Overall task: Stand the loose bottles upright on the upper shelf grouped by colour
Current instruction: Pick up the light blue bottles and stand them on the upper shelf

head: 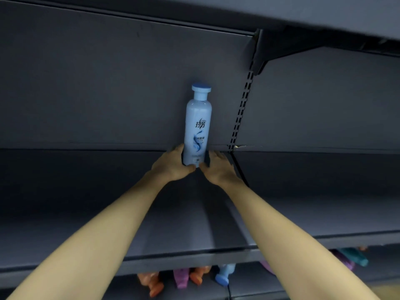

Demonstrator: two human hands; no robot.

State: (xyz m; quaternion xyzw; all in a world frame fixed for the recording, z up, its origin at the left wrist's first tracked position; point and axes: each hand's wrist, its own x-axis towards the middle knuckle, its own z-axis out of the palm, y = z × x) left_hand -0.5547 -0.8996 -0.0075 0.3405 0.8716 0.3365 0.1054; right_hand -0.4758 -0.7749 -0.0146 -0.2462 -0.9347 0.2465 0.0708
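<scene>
1. A light blue shampoo bottle (198,126) stands upright on the upper shelf (86,202), far back, with its flat darker blue cap on top and its printed label facing the camera.
2. The bottle is close to the dark back panel (108,94), just left of the slotted upright (242,109) that divides 2 shelf bays.
3. The left hand (173,165) grasps the bottle's base from the left, with the thumb across the front and the fingers reaching behind.
4. The right hand (218,169) grasps the same base from the right. Its thumb nearly meets the left thumb below the label.
5. Both bare forearms stretch forward over the shelf surface and converge on the bottle.
6. A shelf bracket (281,48) juts from the upright under the shelf above.
7. Below the front edge, on the lower shelf (121,289), lie loose bottles: an orange bottle (151,282), a purple bottle (180,278), a second orange one (198,276) and a blue-capped bottle (224,276).
8. Farther right, a teal bottle (355,256) lies beside what looks like another purple one, though both are blurred.
</scene>
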